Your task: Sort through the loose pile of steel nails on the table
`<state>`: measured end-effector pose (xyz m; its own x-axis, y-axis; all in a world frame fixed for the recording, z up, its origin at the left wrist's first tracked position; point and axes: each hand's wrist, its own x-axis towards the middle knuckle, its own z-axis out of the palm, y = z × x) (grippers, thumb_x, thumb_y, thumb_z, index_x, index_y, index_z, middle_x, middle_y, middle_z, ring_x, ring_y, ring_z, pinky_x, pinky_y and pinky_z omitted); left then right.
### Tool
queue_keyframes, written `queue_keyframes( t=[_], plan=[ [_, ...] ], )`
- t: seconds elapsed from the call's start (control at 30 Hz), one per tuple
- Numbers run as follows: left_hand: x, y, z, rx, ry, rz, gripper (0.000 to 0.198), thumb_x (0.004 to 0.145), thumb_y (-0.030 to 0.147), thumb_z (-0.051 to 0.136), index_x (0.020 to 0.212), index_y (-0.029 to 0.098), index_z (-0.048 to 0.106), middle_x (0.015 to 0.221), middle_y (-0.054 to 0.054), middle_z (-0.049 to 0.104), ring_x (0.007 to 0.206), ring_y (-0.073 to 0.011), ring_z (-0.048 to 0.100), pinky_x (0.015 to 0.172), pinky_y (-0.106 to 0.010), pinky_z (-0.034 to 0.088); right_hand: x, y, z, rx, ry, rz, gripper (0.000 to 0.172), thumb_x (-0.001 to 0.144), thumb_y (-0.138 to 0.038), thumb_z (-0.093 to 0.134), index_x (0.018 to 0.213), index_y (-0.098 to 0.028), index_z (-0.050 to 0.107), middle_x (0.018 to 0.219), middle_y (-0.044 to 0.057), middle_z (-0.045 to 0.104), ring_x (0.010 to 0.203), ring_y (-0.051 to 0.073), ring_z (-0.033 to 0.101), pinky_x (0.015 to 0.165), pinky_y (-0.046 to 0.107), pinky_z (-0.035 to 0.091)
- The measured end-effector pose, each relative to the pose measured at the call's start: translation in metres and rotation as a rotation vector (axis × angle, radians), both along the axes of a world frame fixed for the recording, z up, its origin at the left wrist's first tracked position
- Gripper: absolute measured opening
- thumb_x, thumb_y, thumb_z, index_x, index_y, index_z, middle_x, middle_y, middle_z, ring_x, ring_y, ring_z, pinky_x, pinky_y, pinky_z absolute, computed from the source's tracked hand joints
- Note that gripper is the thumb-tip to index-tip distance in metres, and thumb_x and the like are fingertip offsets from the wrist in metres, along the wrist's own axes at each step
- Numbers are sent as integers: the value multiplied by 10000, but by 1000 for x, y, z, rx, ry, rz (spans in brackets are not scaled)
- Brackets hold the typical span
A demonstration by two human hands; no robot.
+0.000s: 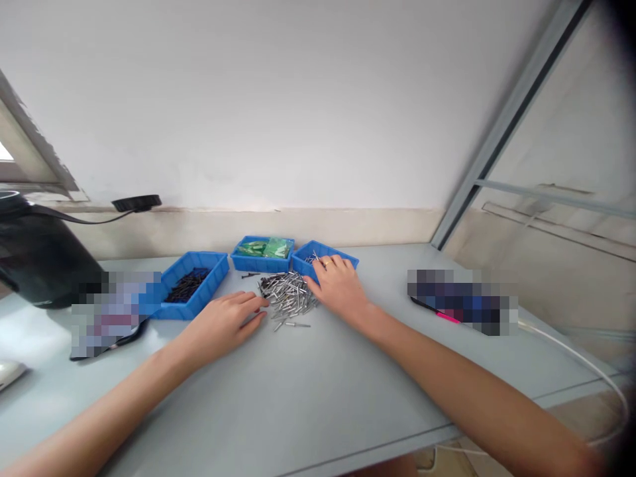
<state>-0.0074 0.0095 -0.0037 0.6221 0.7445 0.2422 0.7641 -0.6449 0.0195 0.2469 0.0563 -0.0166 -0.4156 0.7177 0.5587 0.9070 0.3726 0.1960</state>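
Three blue bins point(258, 265) stand toward the counter's point(308, 391) back edge. Left grip point(228, 319), thumb and fingers parted, borders the loose rivet pile point(289, 297); a wide sweep could scatter rivets frontward or mix in the stray dark screw point(250, 275). Right grip point(342, 286) overhangs the right bin point(301, 266); fingertips hidden, hold undeterminable; leaning could tip it. Markings: black bottle's point(44, 258) pale lettering, illegible.

Open tabletop point(298, 391) on the near side of the metal pile point(291, 293), two blue bins point(263, 265) blocking behind it, left hand point(231, 318) hemming its left, right hand point(340, 285) its right
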Motion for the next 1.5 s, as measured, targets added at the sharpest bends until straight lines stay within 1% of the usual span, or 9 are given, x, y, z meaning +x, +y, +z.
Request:
queue_keyframes(
  t=[0.07,0.13,0.23,0.37,0.5,0.57,0.67,1.0,1.5],
  plan=[
    [-1,0,0,-20,6,5,296,985,322,336,1021,219,611,887,-37,666,830,-204,651,695,-297,472,1,3,-1,-2,21,8,360,961,-428,454,1085,-128,610,1085,149,641,999,289,534,816,405,389],
    [-1,0,-1,-38,9,6,286,986,318,341,1024,220,608,899,-36,664,838,-204,649,706,-302,471,1,4,-1,29,28,102,312,960,-378,466,1084,-133,614,1123,145,636,1027,280,534,874,415,391],
    [0,0,-3,-62,20,-2,276,988,311,346,1040,221,602,921,-39,660,862,-208,645,727,-309,473,-2,2,2,102,19,357,231,949,-277,471,1073,-150,618,1145,113,634,1046,251,540,927,398,395],
    [2,0,-1,-85,44,-4,271,984,309,358,1011,208,609,891,-41,651,837,-210,640,707,-311,468,-6,-6,1,123,-84,767,206,916,-199,463,1048,-157,616,1099,87,644,947,193,576,818,322,451],
    [4,-2,2,-104,27,-56,261,977,282,372,1029,199,614,921,-47,648,860,-208,639,729,-309,478,-5,-9,-6,132,-72,1032,224,902,-276,470,1051,-180,607,1007,59,652,802,147,582,735,299,466],
    [4,-3,3,-107,20,-59,262,975,281,380,1026,196,623,930,-50,646,866,-212,641,734,-313,485,-5,-8,-8,159,-27,1043,215,895,-307,488,1022,-182,609,956,51,652,783,146,582,717,298,463],
    [4,-3,2,-112,16,-61,268,974,281,388,1048,199,632,963,-56,646,879,-213,644,745,-315,494,-8,-5,-9,159,-36,964,154,901,-244,495,979,-169,605,914,48,656,799,143,590,716,289,452],
    [0,1,-5,-116,23,-106,297,995,315,365,1116,222,620,991,-48,655,900,-201,639,766,-309,491,-12,-7,-6,-68,-175,767,213,958,-262,430,871,-166,598,818,25,642,750,144,557,655,290,368],
    [1,0,-4,-115,-34,-119,303,977,318,403,1178,242,616,997,-55,661,893,-200,634,767,-296,500,-12,-10,-2,-121,-187,825,306,964,-409,438,871,-170,604,830,32,643,772,152,548,671,293,342]
  ],
)
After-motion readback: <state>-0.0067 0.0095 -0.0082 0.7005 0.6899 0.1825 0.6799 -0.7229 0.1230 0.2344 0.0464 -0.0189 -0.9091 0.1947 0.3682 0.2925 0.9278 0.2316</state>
